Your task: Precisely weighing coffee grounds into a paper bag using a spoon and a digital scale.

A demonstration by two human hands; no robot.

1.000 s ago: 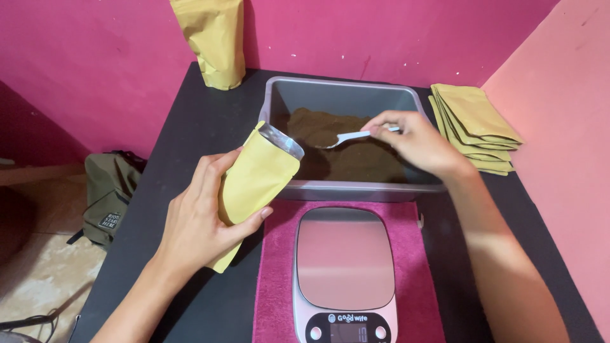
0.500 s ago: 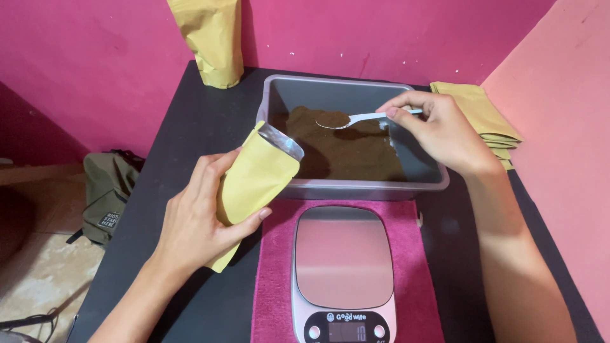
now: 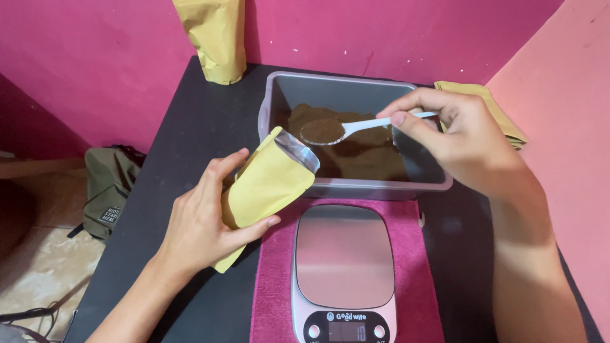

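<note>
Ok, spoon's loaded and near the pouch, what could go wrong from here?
The spoon looks heaped with brown powder and hangs over the tub, short of the pouch; some could fall on the way. The pouch mouth is narrow and tilted in the left hand, so powder may miss it. The right hand grips the handle's far end, so a wobble seems likely.

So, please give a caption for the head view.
Left hand holds open yellow pouch; right hand lifts spoon of brown powder.
</note>
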